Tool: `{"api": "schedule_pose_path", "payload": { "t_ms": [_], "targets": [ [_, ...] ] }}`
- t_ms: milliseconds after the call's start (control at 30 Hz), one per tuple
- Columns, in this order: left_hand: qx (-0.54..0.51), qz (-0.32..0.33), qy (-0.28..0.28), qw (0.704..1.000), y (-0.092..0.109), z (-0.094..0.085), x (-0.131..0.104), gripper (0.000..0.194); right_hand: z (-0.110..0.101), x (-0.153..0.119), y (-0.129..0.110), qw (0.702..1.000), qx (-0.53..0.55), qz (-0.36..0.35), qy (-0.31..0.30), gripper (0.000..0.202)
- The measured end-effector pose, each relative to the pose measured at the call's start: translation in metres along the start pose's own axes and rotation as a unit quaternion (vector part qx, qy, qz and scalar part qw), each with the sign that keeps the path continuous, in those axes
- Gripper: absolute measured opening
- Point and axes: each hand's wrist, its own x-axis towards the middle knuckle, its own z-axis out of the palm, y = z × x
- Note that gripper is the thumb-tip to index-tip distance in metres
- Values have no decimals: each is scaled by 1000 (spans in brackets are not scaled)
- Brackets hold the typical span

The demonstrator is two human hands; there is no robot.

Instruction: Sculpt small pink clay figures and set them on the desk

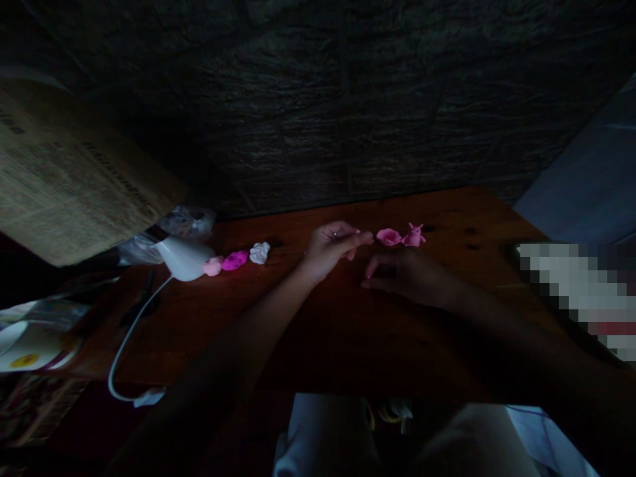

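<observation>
My left hand [335, 246] is held above the wooden table, its thumb and index finger pressed together in a pinch. Whatever is between those fingertips is too small and dark to make out. Close by on the right, my right hand [405, 275] is curled, with thumb and fingertips nearly meeting; a tiny pinkish spot shows at the tips, which I cannot identify. Just beyond both hands sit a pink cupped piece of modelling clay [388, 236] and, beside it, a small pink clay figure [413, 235] with thin prongs on top.
Lumps of light pink clay [213, 266], magenta clay [235, 260] and white clay [259, 252] lie in a row at left. Next to them is a white lamp-like object [186, 257] with a cable [119, 358]. A newsprint-patterned shade [84, 172] overhangs the left; a dark wall [308, 106] stands behind.
</observation>
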Motion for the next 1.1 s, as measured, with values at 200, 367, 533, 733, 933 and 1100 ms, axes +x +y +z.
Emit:
{"api": "schedule_pose_path", "payload": {
  "t_ms": [200, 367, 533, 733, 933, 1100],
  "targets": [
    [25, -28, -64, 997, 1, 2, -2, 47, 3, 1, 5, 998, -17, -57, -15, 9],
    [19, -45, -78, 996, 0, 2, -3, 38, 0, 1, 5, 998, -17, -57, -19, 15],
    [10, -43, -113, 993, 0, -1, -3, 36, -14, -1, 2, 997, -26, -30, 72, 16],
    [-8, -42, -137, 990, 0, 0, -4, 39, -17, -2, -8, 978, 90, -10, 186, 28],
    [9, -79, -153, 985, -4, 1, -3, 49, -11, 0, -14, 974, 173, 1, 148, 37],
    [12, -73, -172, 982, -5, 3, -7, 52, -11, 1, -11, 970, 189, 9, 152, 36]
  ]
}}
